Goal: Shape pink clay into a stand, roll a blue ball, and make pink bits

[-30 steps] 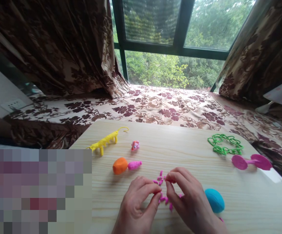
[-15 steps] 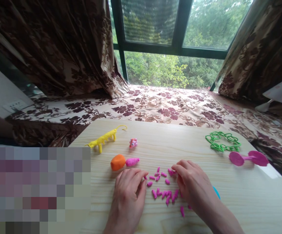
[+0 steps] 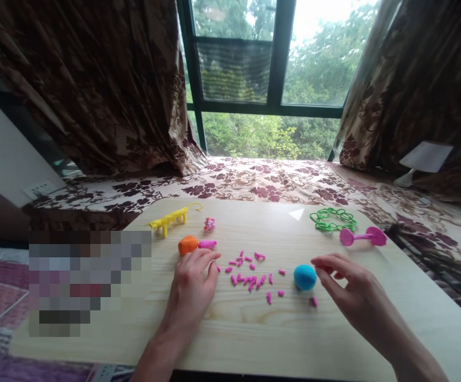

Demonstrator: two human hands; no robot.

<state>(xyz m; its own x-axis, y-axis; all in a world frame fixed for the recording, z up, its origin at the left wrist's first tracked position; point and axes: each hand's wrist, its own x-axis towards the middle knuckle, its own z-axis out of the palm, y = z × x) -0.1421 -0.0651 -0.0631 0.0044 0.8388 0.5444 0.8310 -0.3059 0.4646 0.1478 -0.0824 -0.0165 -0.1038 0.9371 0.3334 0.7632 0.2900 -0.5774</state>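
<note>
My left hand (image 3: 195, 277) rests on the table, palm down, with its fingers loosely curved and the thumb apart from the forefinger. A small pink clay piece lies at its thumb tip. Just beyond its fingers are an orange clay lump (image 3: 188, 245) and a pink clay stick (image 3: 207, 244). My right hand (image 3: 347, 278) is at the right side of a blue clay ball (image 3: 305, 277), fingers apart; I cannot tell whether it touches the ball. Several small pink clay pieces (image 3: 250, 280) lie scattered between the hands. One pink piece (image 3: 313, 302) sits below the ball.
On the wooden table (image 3: 230, 329) stand a yellow clay animal (image 3: 170, 219) and a small pink-and-white clay cluster (image 3: 209, 224). Far right are a green clay chain (image 3: 325, 227) and a pink clay dumbbell shape (image 3: 363, 237). A lamp (image 3: 425, 156) stands beyond, by the curtains.
My right hand has moved right, away from the pink pieces, to the blue ball, which now shows in full. My left hand stays near the pink pieces. The view has tilted up and shifted.
</note>
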